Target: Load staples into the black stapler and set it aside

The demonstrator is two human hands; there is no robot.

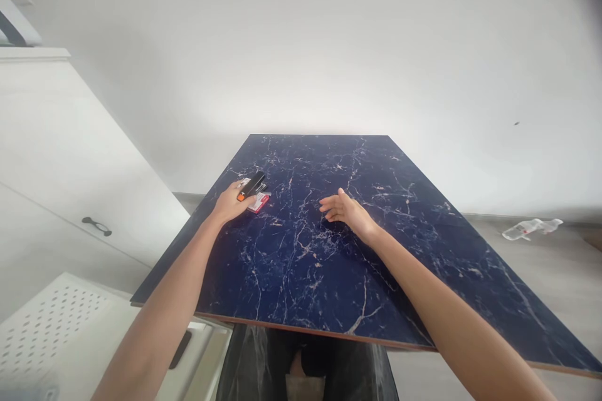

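Observation:
My left hand is closed around a black stapler with an orange end, at the left side of the dark blue marbled table. A small red-and-white box shows just below the stapler, by my thumb. Whether the box is gripped too or only touched, I cannot tell. Over the middle of the tabletop, my right hand is empty, its fingers loosely extended toward the left and its thumb raised.
A white cabinet with a dark handle stands at the left. Below it is a white perforated panel. A clear plastic bottle lies on the floor at the right. The white wall rises behind the table.

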